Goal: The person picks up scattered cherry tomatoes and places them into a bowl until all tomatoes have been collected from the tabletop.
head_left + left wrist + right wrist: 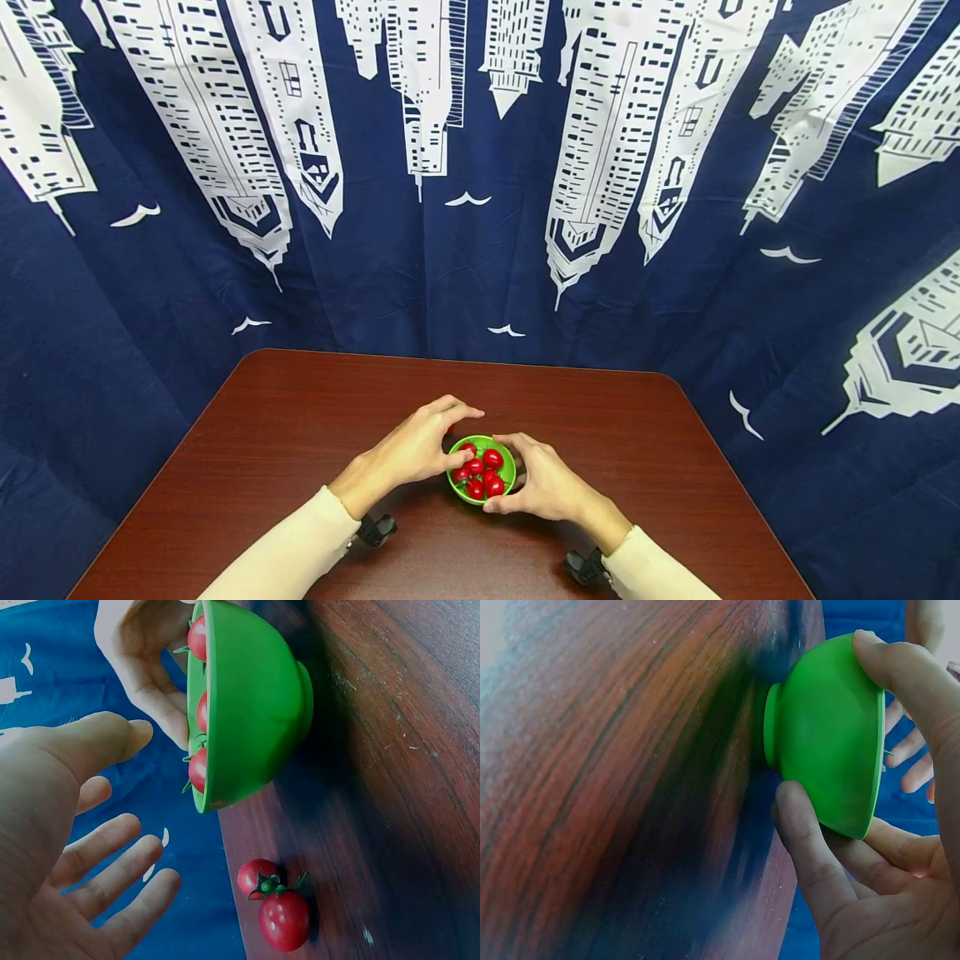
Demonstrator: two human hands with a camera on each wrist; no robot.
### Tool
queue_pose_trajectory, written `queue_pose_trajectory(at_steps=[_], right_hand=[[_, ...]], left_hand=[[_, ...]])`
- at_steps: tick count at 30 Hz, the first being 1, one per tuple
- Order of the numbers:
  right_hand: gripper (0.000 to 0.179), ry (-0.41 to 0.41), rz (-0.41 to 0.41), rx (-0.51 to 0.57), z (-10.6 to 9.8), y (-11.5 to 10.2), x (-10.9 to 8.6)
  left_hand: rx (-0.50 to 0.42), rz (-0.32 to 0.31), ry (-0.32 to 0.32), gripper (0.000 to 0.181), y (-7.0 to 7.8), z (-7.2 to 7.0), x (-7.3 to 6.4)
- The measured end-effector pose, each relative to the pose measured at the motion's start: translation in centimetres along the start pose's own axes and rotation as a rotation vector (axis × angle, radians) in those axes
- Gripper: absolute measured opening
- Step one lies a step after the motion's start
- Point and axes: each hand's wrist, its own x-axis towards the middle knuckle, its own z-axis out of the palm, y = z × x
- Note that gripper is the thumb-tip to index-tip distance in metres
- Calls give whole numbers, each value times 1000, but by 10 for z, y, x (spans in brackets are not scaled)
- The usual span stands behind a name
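A green bowl holds several small red tomatoes with green stems. My right hand grips the bowl's right side, its thumb at the rim and its fingers curled round the wall, as the right wrist view shows. My left hand hovers at the bowl's left, thumb over the tomatoes and fingers spread loosely, with nothing held. Two more tomatoes lie on the table beside the bowl, in the left wrist view; my left hand mostly covers them in the head view.
The bowl is at a dark red-brown wooden table with rounded far corners. Behind the table hangs a dark blue cloth printed with white buildings and birds. Each wrist wears a small black device.
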Motion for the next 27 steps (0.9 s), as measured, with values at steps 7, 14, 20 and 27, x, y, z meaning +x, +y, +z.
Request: queue_pose_trajectory(at_steps=[7,14,20,27], right_hand=[[101,0,2,-2,1,-2,-1],[102,-4,6,-2,1,-2,0],[103,-6,10,-2,1,-3,1],[104,-1,11,-12,0,-4,1]], left_hand=[[9,-6,-1,57,-1,-3,-2],[19,-31,14,57,-8,-9,-8],[14,-72,13,58,-19,-15,-15],[10,-122,3,59,-32,-18,-23]])
